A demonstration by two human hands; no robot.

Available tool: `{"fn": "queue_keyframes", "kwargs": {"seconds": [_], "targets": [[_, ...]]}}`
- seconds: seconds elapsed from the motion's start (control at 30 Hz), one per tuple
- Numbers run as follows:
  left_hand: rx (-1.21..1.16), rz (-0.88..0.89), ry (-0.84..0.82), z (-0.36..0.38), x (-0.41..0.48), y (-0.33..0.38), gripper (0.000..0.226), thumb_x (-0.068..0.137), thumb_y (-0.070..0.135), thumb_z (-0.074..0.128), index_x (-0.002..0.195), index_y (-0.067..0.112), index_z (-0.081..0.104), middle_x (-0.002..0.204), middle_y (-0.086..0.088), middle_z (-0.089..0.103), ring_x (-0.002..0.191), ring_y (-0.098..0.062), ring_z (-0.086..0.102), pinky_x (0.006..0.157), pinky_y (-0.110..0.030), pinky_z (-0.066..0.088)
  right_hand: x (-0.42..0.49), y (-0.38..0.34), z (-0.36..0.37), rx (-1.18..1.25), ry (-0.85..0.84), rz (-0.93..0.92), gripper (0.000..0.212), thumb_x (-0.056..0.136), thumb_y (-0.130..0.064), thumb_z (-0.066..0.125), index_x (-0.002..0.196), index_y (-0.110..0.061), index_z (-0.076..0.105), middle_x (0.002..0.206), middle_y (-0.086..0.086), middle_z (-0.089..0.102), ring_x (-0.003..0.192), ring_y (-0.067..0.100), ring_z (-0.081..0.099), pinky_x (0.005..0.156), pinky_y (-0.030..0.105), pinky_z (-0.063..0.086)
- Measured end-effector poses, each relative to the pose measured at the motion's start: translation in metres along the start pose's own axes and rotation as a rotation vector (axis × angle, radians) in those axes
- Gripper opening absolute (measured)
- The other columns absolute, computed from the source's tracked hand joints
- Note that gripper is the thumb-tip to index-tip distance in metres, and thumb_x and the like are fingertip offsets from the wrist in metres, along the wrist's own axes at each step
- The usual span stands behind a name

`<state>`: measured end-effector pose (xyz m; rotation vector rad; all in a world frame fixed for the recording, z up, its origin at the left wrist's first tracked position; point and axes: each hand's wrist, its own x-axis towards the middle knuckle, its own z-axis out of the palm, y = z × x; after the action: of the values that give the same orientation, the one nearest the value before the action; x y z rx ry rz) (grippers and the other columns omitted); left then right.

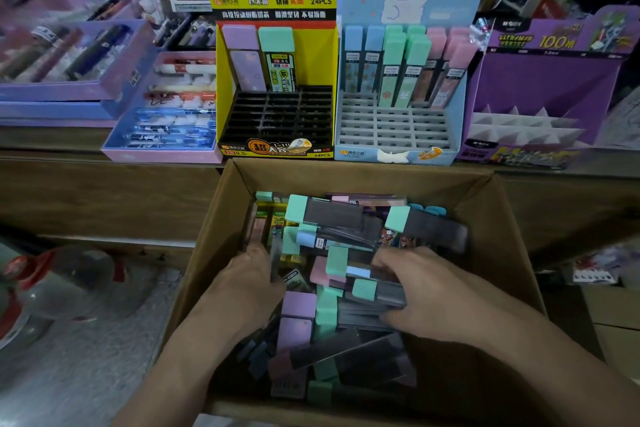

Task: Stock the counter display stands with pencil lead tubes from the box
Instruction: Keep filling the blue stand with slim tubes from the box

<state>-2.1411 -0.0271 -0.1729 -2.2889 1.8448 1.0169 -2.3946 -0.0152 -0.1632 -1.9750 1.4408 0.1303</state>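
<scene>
Reaching w/ both hands into open cardboard box (pixel 502 218), heaped w/ pencil lead tubes (pixel 332 215) lying criss-cross, caps mint, lilac, pink, blue. Right hand (pixel 433 298) over right-centre of pile, fingers (pixel 388 260) curled round a mint-capped tube (pixel 377 291), thumb above, rest below. Left hand (pixel 249 288) by box's left wall, fingers (pixel 258 251) dug down among tubes; can't tell if holding any.

Beyond fingers, box butted against front of brown wooden worktop (pixel 69 142). Straight ahead of left fingers: yellow stand (pixel 277 10), black grid, only two tubes upright in back row, lilac cap and mint cap. Ahead of right fingers: blue bunny stand (pixel 450 107), grey grid, back rows filled w/ blue, mint, pink caps, front rows bare. Further right: purple stand (pixel 547 87) w/ white dividers. Left of fingers, on worktop: lilac pen trays (pixel 159 149), partly stacked. Behind stands, blurred shelf stock. Grey floor (pixel 86 357) left of box, w/ blurred clear plastic item (pixel 69 281) on it.
</scene>
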Motion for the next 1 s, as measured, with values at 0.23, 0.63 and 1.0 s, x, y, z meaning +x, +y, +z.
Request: {"fn": "queue_keyframes", "kwargs": {"seconds": [0.23,0.63,1.0], "targets": [[-0.171,0.053,-0.034,-0.004,-0.009,0.000,0.016,0.082,0.037,0.060,0.078,0.025,0.051,0.072,0.004,0.061,0.053,-0.007,0.054,0.043,-0.018,0.035,-0.006,-0.006,0.012,-0.163,0.062,0.015,0.036,0.086,-0.031,0.075,0.110,-0.032,0.049,0.108,-0.009,0.061,0.093,0.013,0.064,0.077,0.038,0.061],[-0.523,0.156,-0.076,-0.005,-0.004,-0.005,0.015,0.074,0.030,0.062,0.087,0.034,0.059,0.067,0.004,0.064,0.056,-0.005,0.060,0.053,-0.031,0.050,-0.005,0.007,-0.016,0.289,0.304,-0.027,0.012,0.085,-0.031,0.078,0.089,-0.029,0.067,0.085,-0.011,0.069,0.072,0.004,0.066,0.065,0.024,0.056],[-1.108,0.204,-0.503,-0.004,-0.021,0.032,0.017,0.098,0.013,0.060,0.097,0.018,0.077,0.098,-0.005,0.077,0.089,-0.021,0.074,0.077,-0.031,0.055,0.021,-0.017,-0.031,1.205,0.327,-0.071,0.013,0.089,-0.003,0.075,0.100,-0.011,0.076,0.071,0.020,0.067,0.050,0.008,0.051,0.045,0.018,0.041]]}}
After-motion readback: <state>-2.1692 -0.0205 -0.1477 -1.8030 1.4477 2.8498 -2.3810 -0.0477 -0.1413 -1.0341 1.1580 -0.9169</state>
